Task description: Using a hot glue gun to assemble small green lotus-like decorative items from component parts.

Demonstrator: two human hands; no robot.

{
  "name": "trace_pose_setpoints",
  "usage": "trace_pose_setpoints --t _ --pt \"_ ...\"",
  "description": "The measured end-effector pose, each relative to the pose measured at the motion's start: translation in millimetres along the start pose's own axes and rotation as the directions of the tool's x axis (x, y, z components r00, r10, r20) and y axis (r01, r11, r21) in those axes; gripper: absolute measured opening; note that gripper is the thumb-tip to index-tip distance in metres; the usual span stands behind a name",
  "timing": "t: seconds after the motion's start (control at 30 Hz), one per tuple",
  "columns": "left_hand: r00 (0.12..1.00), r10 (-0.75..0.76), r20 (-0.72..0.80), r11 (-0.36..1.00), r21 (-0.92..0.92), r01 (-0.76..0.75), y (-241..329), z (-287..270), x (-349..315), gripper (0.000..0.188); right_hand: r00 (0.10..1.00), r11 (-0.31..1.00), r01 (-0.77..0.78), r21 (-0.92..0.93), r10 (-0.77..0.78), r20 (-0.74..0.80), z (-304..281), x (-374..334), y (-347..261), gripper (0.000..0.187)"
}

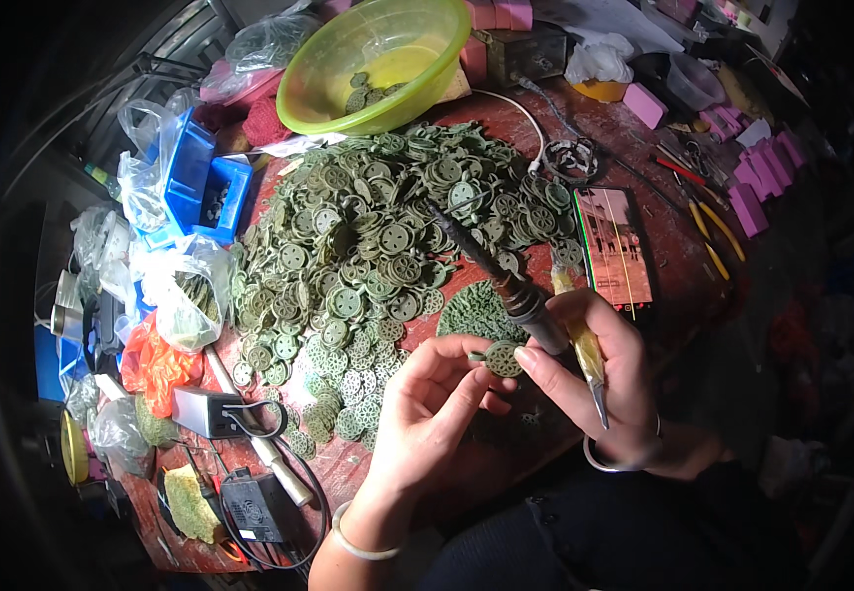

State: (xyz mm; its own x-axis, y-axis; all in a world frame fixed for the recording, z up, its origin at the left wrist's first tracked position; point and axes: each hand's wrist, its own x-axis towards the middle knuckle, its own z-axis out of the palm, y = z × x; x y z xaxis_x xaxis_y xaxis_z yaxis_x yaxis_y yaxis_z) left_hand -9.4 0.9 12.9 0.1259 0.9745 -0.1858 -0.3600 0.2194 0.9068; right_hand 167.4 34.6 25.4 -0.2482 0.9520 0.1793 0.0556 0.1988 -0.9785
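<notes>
My left hand [427, 409] pinches a small green openwork disc [502, 360] between thumb and fingers. At the disc's right edge is the thumb of my right hand [599, 369]. That hand is closed around a soldering iron [486, 258], whose long dark tip points up and left over the heap. A pointed metal tool with a yellowish wrapped handle [584, 347] is also in my right hand, its point downward. Behind my fingers lies a round, rough green pad [481, 313]. A big heap of similar green discs [348, 251] spreads across the red table [535, 448].
A yellow-green basin [299, 94] holding some discs stands at the back. Right of the heap lies a lit phone [616, 246], with yellow-handled pliers [717, 231] and pink blocks [766, 167] beyond. Leftward are blue bins [225, 197], plastic bags [186, 286] and a black adapter [257, 507] with cables.
</notes>
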Motion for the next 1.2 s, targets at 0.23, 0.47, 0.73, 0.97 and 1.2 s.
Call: trace_pose_setpoints --t 0.23,0.47,0.73,0.97,1.2 --pt "1.000 0.011 0.015 1.000 -0.011 -0.010 -1.8 -0.6 0.3 0.020 1.000 1.000 -0.012 0.001 0.012 -0.002 -0.5 -0.2 0.7 0.026" --pt "0.997 0.071 -0.033 0.996 0.052 -0.069 -5.0 2.6 -0.8 0.017 0.998 0.998 0.047 0.036 -0.045 -0.047 5.0 -1.3 3.4 0.022" --pt "0.999 0.030 -0.040 0.999 0.026 -0.029 -0.5 1.7 -2.5 0.014 0.993 0.990 0.084 -0.112 -0.092 -0.070 1.5 1.2 5.9 0.019" --pt "0.998 -0.026 -0.051 0.991 -0.136 0.018 -1.0 -3.7 0.4 0.014 0.986 0.985 0.111 -0.135 -0.126 -0.106 -4.0 2.3 9.6 0.020" --pt "0.998 -0.019 -0.063 0.994 -0.110 0.012 -1.1 -2.1 0.0 0.013 0.997 0.995 0.067 -0.067 -0.070 -0.041 0.5 0.7 5.5 0.021"
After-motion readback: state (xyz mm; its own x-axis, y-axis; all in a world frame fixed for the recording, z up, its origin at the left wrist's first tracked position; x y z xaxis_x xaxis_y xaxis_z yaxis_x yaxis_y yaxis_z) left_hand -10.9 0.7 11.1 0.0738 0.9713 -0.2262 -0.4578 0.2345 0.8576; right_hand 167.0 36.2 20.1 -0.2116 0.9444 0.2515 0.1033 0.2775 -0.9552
